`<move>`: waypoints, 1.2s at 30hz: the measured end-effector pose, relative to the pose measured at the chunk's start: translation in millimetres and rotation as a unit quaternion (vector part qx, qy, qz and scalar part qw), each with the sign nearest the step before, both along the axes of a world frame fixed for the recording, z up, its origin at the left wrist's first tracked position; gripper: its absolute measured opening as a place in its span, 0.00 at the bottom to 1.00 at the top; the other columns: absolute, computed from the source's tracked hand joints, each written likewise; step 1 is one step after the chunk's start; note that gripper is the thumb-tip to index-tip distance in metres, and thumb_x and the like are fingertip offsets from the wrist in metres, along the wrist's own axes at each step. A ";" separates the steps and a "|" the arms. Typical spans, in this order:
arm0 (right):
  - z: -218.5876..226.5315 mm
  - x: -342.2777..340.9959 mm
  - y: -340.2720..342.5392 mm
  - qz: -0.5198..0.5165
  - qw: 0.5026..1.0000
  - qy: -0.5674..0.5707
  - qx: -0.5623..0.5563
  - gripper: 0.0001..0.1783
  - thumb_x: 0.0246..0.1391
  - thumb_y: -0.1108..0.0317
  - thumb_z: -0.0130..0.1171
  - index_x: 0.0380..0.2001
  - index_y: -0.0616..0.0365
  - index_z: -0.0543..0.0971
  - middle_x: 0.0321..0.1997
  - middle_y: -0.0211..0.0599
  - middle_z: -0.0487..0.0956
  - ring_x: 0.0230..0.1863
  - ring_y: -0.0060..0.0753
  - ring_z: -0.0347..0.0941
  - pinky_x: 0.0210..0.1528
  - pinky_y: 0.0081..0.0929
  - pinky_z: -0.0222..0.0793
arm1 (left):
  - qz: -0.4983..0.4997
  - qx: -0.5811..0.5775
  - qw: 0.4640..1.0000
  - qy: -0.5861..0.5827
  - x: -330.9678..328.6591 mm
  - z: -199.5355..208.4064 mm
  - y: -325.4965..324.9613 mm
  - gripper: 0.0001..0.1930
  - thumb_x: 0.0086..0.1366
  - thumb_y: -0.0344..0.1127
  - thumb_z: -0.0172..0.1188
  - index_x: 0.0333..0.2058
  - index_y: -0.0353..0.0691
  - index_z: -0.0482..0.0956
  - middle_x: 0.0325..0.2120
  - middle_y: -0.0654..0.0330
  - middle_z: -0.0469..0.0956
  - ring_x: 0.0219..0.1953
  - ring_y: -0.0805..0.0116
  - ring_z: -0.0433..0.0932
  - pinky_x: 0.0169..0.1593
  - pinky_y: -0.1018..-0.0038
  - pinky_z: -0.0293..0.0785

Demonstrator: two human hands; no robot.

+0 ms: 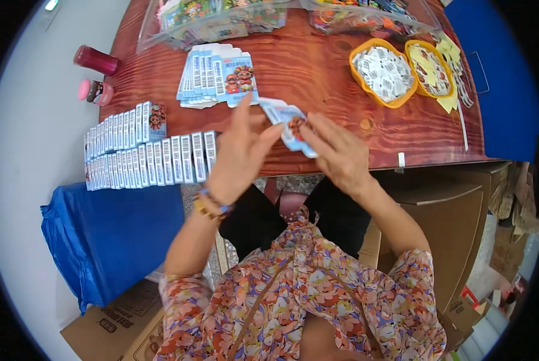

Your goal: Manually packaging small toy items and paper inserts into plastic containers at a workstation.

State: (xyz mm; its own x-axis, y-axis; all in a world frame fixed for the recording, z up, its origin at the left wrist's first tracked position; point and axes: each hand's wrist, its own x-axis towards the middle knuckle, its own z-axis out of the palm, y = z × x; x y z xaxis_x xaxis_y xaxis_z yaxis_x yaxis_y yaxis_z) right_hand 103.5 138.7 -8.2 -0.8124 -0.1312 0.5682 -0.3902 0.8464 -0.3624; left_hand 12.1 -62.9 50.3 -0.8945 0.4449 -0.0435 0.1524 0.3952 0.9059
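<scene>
A small light-blue cardboard box [292, 125] with a cartoon picture is between my hands, over the table's front edge. It looks partly flattened, with flaps showing at its ends. My right hand [343, 153] grips its right side, fingers over the printed face. My left hand [240, 149] pinches its left edge, the index finger pointing up. Just beyond lies a fanned stack of flat, unfolded boxes [206, 75] of the same kind. To the left, two rows of folded boxes [152, 161] stand side by side, and the near row ends close by my left wrist.
Clear plastic bins [221, 27] of colourful packets stand at the back. Yellow baskets at right hold white packets [382, 73] and pale pieces [431, 67]. A dark red jar [96, 59] and a pink-lidded jar [95, 92] are at left. Cardboard boxes [441, 222] stand below right.
</scene>
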 end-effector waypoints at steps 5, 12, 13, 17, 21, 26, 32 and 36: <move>6.6 39.2 5.8 0.049 0.993 -0.109 0.008 0.27 0.45 0.75 0.67 0.53 0.56 0.80 0.57 0.41 0.78 0.59 0.44 0.75 0.59 0.35 0.74 | -0.017 0.119 0.985 -0.125 18.2 -75.5 25.9 0.34 0.65 0.23 0.57 0.68 0.34 0.56 0.42 0.53 0.83 0.43 0.72 0.82 0.46 0.75 0.77; 19.5 9.2 59.6 -0.031 0.845 -0.300 -0.442 0.11 0.61 0.70 0.62 0.45 0.63 0.81 0.40 0.31 0.82 0.37 0.18 0.76 0.37 0.19 0.71 | -0.113 0.155 0.970 -0.148 42.4 -61.6 32.5 0.26 0.65 0.24 0.59 0.62 0.36 0.69 0.42 0.55 0.82 0.42 0.72 0.81 0.46 0.74 0.76; 10.4 6.9 60.2 -0.011 0.838 -0.323 -0.439 0.09 0.61 0.68 0.62 0.41 0.63 0.82 0.35 0.28 0.81 0.34 0.16 0.75 0.35 0.18 0.70 | -0.099 0.099 0.989 -0.050 44.1 -60.1 35.0 0.29 0.63 0.29 0.63 0.63 0.35 0.68 0.46 0.52 0.79 0.46 0.66 0.79 0.49 0.70 0.74; 20.4 7.1 47.5 -0.052 0.807 -0.347 -0.475 0.10 0.62 0.66 0.62 0.33 0.62 0.84 0.25 0.22 0.79 0.29 0.11 0.72 0.30 0.16 0.67 | -0.085 -0.160 0.944 0.276 61.7 -42.7 43.7 0.45 0.53 0.42 0.73 0.66 0.33 0.62 0.55 0.47 0.69 0.56 0.49 0.70 0.57 0.58 0.68; 15.8 4.1 41.8 -0.037 0.839 -0.295 -0.455 0.10 0.62 0.65 0.62 0.32 0.62 0.83 0.26 0.22 0.79 0.29 0.10 0.72 0.29 0.14 0.65 | -0.073 -0.166 0.943 0.281 62.2 -47.8 47.7 0.49 0.48 0.41 0.76 0.66 0.31 0.60 0.55 0.46 0.68 0.55 0.47 0.70 0.56 0.57 0.69; 27.0 2.0 39.1 -0.072 0.776 -0.308 -0.545 0.11 0.63 0.68 0.61 0.44 0.64 0.79 0.36 0.29 0.82 0.35 0.16 0.78 0.36 0.17 0.72 | -0.033 -0.089 0.968 0.234 55.8 -48.1 47.6 0.46 0.48 0.36 0.76 0.64 0.31 0.63 0.50 0.44 0.72 0.49 0.46 0.75 0.51 0.59 0.74; 8.8 23.8 -2.1 -0.114 0.848 -0.159 -0.493 0.13 0.62 0.76 0.59 0.50 0.63 0.74 0.43 0.38 0.82 0.46 0.26 0.80 0.45 0.22 0.76 | 0.022 -0.042 0.983 0.179 54.6 -50.4 56.2 0.43 0.50 0.34 0.75 0.63 0.33 0.65 0.50 0.43 0.76 0.51 0.46 0.77 0.52 0.60 0.75; -5.6 26.0 1.9 -0.084 0.848 -0.137 -0.504 0.16 0.61 0.79 0.58 0.53 0.65 0.74 0.45 0.37 0.81 0.46 0.24 0.78 0.50 0.21 0.74 | 0.002 0.034 0.997 0.068 54.3 -58.0 53.3 0.40 0.54 0.31 0.73 0.64 0.36 0.65 0.52 0.45 0.77 0.49 0.53 0.81 0.50 0.64 0.78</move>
